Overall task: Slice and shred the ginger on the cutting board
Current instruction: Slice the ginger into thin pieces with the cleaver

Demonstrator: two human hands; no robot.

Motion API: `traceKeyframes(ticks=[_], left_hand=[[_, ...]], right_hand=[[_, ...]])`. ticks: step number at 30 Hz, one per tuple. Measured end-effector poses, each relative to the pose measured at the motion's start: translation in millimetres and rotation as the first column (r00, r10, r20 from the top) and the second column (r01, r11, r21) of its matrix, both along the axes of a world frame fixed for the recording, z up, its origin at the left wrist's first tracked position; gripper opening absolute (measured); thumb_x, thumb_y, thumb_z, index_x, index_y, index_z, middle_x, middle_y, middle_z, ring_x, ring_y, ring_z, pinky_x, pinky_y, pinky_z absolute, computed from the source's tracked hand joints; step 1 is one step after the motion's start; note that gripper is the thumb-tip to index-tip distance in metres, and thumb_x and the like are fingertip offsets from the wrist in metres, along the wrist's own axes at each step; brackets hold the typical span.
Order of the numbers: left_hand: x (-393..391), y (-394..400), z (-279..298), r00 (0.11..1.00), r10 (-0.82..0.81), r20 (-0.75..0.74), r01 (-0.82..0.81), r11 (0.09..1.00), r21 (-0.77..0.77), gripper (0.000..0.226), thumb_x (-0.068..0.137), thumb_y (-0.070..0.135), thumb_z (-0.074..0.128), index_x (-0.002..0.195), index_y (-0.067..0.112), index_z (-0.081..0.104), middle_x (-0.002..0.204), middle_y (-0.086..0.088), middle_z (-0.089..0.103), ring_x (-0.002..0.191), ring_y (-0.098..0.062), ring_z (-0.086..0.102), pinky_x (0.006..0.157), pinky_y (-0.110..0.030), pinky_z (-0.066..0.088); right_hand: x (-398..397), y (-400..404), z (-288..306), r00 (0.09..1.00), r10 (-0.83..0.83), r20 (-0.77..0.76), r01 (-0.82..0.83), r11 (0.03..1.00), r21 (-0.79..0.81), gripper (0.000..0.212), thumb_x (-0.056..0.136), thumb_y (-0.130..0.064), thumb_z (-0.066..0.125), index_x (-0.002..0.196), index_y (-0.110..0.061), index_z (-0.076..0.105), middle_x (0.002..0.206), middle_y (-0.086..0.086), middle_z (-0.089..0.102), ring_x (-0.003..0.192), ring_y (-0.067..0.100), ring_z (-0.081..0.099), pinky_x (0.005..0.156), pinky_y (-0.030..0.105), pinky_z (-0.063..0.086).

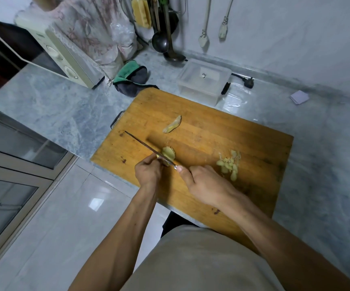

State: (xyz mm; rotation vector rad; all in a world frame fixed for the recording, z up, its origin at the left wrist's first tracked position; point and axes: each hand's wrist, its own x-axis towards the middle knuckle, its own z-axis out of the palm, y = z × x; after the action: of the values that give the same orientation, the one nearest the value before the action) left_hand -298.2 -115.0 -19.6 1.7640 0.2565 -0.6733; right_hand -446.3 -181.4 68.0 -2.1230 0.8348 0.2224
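The grey marble bench (pixel 60 114) carried it all, and the wooden cutting board (pixel 222 131) lay across its near edge. A clear plastic box (pixel 203 80) stood just beyond the board. The right hand (pixel 206 185) gripped the knife (pixel 146 147) at the handle, fingers curled round it, thumb up near the blade. The left hand (pixel 148 172) held down the ginger piece (pixel 168 153), fingers bunched together on it, blade edge resting on top. A second ginger chunk (pixel 172 124) lay farther back; cut ginger bits (pixel 228 164) sat piled beside the right hand.
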Motion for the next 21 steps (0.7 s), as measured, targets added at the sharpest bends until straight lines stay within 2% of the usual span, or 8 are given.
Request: traceKeyframes(ticks=[6,10,13,17,21], left_hand=[[1.3,-0.3,-1.7,1.0,-0.013,0.024,0.012,0.999,0.031,0.03,0.082,-0.004,0.056,0.076,0.016,0.077,0.067,-0.001,0.074,0.074,-0.026,0.07,0.084,-0.045,0.06],[0.3,0.6,-0.6,0.999,-0.018,0.041,0.016,0.999,0.05,0.032,0.081,0.002,0.063,0.06,0.022,0.076,0.068,0.0,0.074,0.076,-0.025,0.07,0.085,-0.046,0.059],[-0.5,-1.6,2.5,1.0,0.004,0.025,-0.005,0.999,0.047,0.03,0.083,0.0,0.062,0.066,0.02,0.075,0.065,0.001,0.073,0.074,-0.024,0.07,0.085,-0.044,0.06],[-1.2,-1.7,5.7,0.999,-0.001,0.038,-0.001,0.999,0.055,0.021,0.084,0.006,0.066,0.071,0.019,0.075,0.071,-0.001,0.074,0.077,-0.024,0.07,0.084,-0.042,0.06],[0.5,-1.0,6.0,0.999,-0.017,0.029,0.014,0.996,0.088,0.021,0.084,0.007,0.063,0.075,0.018,0.078,0.074,-0.001,0.075,0.079,-0.023,0.071,0.085,-0.042,0.06]], right_hand=[[-2.7,2.1,6.2,0.999,0.002,-0.039,-0.002,1.0,0.008,0.057,0.105,-0.059,0.02,0.072,-0.02,0.047,0.087,0.011,0.056,0.091,0.034,0.06,0.068,0.041,0.049],[-1.9,4.3,7.2,0.998,0.009,-0.059,-0.01,1.0,-0.002,0.059,0.105,-0.059,0.021,0.074,-0.016,0.049,0.087,0.012,0.057,0.081,0.033,0.06,0.059,0.037,0.042],[-1.1,4.5,6.4,0.998,0.0,-0.056,-0.001,1.0,-0.009,0.062,0.104,-0.06,0.022,0.074,-0.014,0.052,0.09,0.016,0.061,0.076,0.034,0.061,0.055,0.036,0.042],[-1.1,6.7,7.9,0.997,-0.016,-0.074,0.016,1.0,-0.004,0.066,0.105,-0.058,0.023,0.091,-0.007,0.061,0.101,0.019,0.061,0.086,0.036,0.062,0.066,0.04,0.048],[0.2,6.1,9.5,0.996,-0.015,-0.088,0.014,1.0,-0.005,0.067,0.105,-0.059,0.022,0.092,-0.007,0.062,0.092,0.012,0.057,0.081,0.032,0.062,0.066,0.042,0.051]])
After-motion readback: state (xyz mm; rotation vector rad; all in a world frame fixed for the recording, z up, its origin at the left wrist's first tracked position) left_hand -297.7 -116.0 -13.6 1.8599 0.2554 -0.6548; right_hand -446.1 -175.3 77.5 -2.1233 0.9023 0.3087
